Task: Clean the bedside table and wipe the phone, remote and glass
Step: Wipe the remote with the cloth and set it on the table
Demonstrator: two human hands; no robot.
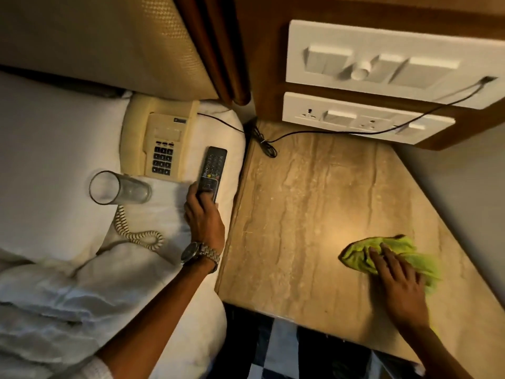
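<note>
Your left hand [203,214] grips the remote [211,172] on the bed [54,149], beside phone [161,140] and toppled glass [119,187], while your right hand [396,277] presses flat, fingers spread, on a green cloth [393,255] atop the bedside table [314,192].

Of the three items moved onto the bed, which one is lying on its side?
The glass: it lies tipped over on the white bedding, mouth facing left. The phone rests flat, and the remote is gripped by the left hand.

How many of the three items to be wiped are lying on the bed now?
3. The phone rests on the pillow by the headboard; the glass lies on its side just in front of it; the remote lies beside the phone, gripped by the left hand.
</note>
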